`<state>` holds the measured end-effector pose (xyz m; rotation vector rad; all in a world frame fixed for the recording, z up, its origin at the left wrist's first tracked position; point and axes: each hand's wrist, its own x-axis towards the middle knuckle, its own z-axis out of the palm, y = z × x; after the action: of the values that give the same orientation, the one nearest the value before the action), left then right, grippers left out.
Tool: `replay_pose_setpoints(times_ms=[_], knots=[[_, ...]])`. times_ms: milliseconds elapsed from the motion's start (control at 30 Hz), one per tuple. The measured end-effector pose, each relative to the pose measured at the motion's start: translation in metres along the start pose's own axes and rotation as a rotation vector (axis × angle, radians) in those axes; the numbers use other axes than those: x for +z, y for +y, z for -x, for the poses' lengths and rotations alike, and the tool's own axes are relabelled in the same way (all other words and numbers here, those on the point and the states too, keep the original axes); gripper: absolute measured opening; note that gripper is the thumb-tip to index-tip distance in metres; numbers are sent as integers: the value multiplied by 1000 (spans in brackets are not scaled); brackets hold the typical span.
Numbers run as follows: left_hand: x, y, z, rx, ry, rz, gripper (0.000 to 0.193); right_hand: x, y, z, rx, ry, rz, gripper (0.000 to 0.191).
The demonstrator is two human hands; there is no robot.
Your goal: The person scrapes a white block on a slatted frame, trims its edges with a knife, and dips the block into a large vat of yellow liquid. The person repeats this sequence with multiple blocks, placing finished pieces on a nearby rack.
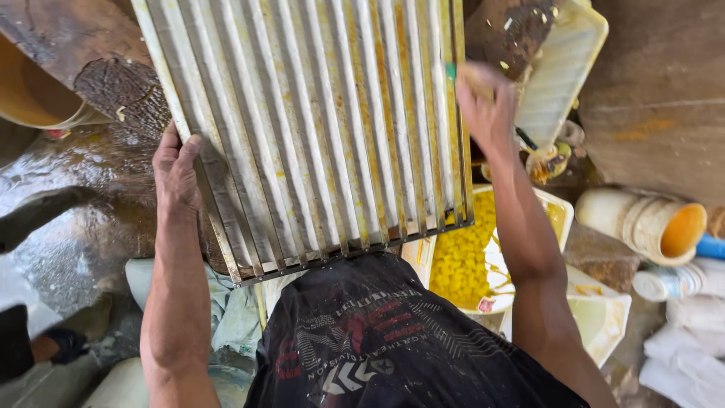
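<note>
The left hand point(178, 175) has its grip closed on the left edge of a long ribbed metal tray point(317, 128), thumb on top and fingers curled under the rim, holding it tilted against the person's lap. The right hand point(485, 106) is clenched around a small scrubbing pad with a green tip point(462, 74), pressed to the tray's right edge. The tray's grooves carry yellow stains. Just under its lower right corner sits a white tub of yellow cubes point(462, 261). To the right lie a pale cup with an orange inside point(655, 221) and white cloths point(689, 355). The floor point(83, 196) on the left is wet and dark.
</note>
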<state>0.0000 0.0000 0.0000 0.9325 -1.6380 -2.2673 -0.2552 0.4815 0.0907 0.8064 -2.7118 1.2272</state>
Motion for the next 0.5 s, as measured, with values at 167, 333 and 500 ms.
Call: replay_pose_setpoints(times_ms=[167, 333, 500], knots=[[8, 4, -4, 13, -34, 30, 54, -40, -69, 159, 194, -21, 131, 16], [14, 9, -9, 25, -33, -24, 55, -64, -99, 148, 343, -147, 79, 16], [17, 18, -18, -29, 16, -43, 59, -31, -39, -27, -230, 119, 155, 17]])
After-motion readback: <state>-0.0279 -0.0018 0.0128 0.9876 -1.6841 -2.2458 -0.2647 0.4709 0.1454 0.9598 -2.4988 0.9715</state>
